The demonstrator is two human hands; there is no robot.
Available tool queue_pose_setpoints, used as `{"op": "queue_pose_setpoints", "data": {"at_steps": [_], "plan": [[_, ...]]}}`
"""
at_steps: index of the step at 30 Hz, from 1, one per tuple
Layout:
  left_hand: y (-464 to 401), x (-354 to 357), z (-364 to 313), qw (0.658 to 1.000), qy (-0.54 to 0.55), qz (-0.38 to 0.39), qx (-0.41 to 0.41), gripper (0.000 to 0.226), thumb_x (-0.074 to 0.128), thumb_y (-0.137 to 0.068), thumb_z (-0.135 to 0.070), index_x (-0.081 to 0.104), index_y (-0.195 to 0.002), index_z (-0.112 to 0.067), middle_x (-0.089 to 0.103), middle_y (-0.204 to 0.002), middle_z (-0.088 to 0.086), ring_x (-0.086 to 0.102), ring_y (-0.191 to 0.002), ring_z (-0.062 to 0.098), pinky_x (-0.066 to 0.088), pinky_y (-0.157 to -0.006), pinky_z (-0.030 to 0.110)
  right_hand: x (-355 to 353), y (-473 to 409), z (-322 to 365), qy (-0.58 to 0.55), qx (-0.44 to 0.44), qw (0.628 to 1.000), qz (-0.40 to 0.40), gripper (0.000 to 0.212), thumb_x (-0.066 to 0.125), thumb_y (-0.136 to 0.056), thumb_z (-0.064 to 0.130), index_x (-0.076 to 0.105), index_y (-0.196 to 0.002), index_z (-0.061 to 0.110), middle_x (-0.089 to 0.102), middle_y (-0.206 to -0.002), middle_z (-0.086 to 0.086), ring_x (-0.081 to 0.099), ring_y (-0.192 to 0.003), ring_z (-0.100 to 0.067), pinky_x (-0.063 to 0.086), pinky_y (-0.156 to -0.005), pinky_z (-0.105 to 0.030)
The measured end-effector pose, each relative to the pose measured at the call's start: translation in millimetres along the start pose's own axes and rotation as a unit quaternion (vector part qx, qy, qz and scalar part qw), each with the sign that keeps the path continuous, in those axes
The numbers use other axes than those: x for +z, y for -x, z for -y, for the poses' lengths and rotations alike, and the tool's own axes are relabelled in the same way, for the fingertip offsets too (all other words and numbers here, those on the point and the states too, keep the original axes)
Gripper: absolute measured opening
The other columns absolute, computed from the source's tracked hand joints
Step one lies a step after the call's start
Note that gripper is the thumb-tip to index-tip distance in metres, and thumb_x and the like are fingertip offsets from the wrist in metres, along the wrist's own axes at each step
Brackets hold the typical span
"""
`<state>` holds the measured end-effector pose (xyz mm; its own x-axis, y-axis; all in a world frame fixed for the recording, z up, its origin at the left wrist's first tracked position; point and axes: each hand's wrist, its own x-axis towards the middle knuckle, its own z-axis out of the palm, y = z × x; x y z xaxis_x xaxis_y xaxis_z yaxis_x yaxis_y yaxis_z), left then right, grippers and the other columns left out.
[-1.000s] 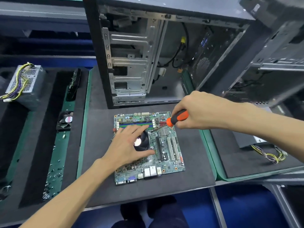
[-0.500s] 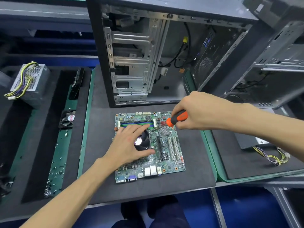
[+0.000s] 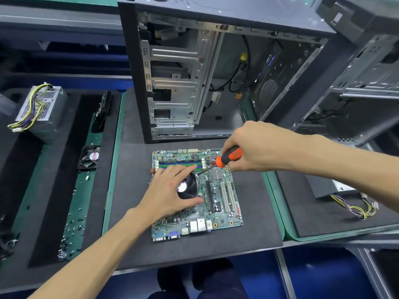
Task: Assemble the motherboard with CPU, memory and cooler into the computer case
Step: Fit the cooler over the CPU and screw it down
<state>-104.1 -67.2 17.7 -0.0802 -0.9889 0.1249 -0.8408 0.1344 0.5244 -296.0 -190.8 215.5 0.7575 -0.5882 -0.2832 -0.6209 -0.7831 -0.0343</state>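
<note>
Dark foam mat (image 3: 248,212) under motherboard (image 3: 224,203), left hand (image 3: 172,190) spread on cooler (image 3: 190,188), right hand (image 3: 252,147) gripping screwdriver (image 3: 226,157).

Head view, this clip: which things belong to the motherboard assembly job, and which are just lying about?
In the job:
- motherboard
- cooler fan, under the left hand
- memory sticks
- screwdriver, gripped by the right hand, tip at the cooler's corner
- open computer case

Lying about:
- power supply, far left
- small loose fan
- scattered screws
- second case, right
</note>
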Motion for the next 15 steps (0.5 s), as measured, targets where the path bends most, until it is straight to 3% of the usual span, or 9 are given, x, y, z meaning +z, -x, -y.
{"op": "queue_pose_setpoints", "data": {"at_steps": [5,9,12,15], "plan": [[0.3,1.1,0.6,1.000,-0.006,-0.002,0.001,0.091,0.053,-0.073,-0.085,0.042,-0.147,-0.034,0.054,-0.128,-0.016,0.047,-0.114,0.010,0.035,-0.097,0.033,-5.0,-2.5,10.6,0.102,-0.063,0.993,0.018,0.027,0.064,-0.081,0.042,0.074,-0.104,0.032,0.050,-0.065,0.008,0.052,-0.060,-0.023,0.030,-0.047,-0.024],[-0.6,2.0,0.3,1.000,-0.013,0.001,0.006,0.092,0.051,-0.073,-0.086,0.041,-0.148,-0.034,0.054,-0.128,-0.016,0.049,-0.114,0.011,0.037,-0.098,0.036,-13.6,-5.7,21.9,0.174,-0.095,0.979,0.038,0.018,0.063,-0.084,0.036,0.061,-0.084,0.018,0.035,-0.060,0.005,0.033,-0.048,-0.016,0.025,-0.046,-0.027],[-2.8,2.1,-1.2,1.000,-0.028,0.003,0.006,0.093,0.051,-0.073,-0.086,0.040,-0.148,-0.034,0.055,-0.129,-0.015,0.049,-0.116,0.012,0.038,-0.098,0.036,-16.7,-8.1,31.4,0.240,-0.158,0.957,0.043,0.023,0.059,-0.089,0.031,0.044,-0.078,0.018,0.031,-0.061,0.001,0.033,-0.050,-0.024,0.031,-0.052,-0.029],[-5.0,1.3,-3.9,0.999,-0.049,0.001,0.014,0.095,0.050,-0.073,-0.086,0.042,-0.149,-0.030,0.057,-0.130,-0.012,0.051,-0.116,0.014,0.039,-0.098,0.037,-19.6,-12.9,37.4,0.281,-0.229,0.931,0.053,0.015,0.051,-0.094,0.021,0.044,-0.082,0.016,0.045,-0.071,-0.002,0.042,-0.064,-0.033,0.036,-0.059,-0.034]]}}
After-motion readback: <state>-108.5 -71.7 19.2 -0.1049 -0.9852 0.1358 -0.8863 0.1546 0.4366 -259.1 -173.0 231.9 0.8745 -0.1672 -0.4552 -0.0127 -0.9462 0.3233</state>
